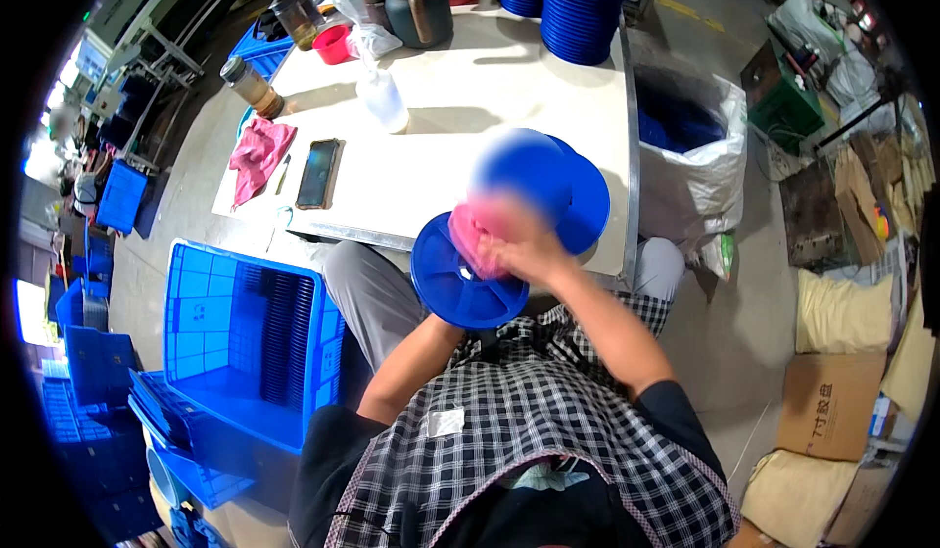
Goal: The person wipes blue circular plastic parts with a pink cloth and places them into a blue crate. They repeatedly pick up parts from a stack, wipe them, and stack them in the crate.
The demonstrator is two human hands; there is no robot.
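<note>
A round blue plastic reel disc (465, 303), with spoke-like ribs, is held over my lap at the table's front edge. My left forearm (416, 357) reaches up to its underside; the disc hides that hand's fingers, but it carries the disc from below. Closed round a pink cloth (468, 239), my right hand (524, 249) presses it on the disc's upper face near the centre. Just beyond, more blue discs (590, 205) lie overlapping on the table (431, 171); part of them is blurred.
Tall stacks of blue discs (583, 19) stand at the far right. Left of me is a blue crate (211, 352) holding a row of dark discs. A phone (318, 174), spray bottle (380, 97), jars and kettle (416, 9) occupy the table. A white sack (700, 156) stands right.
</note>
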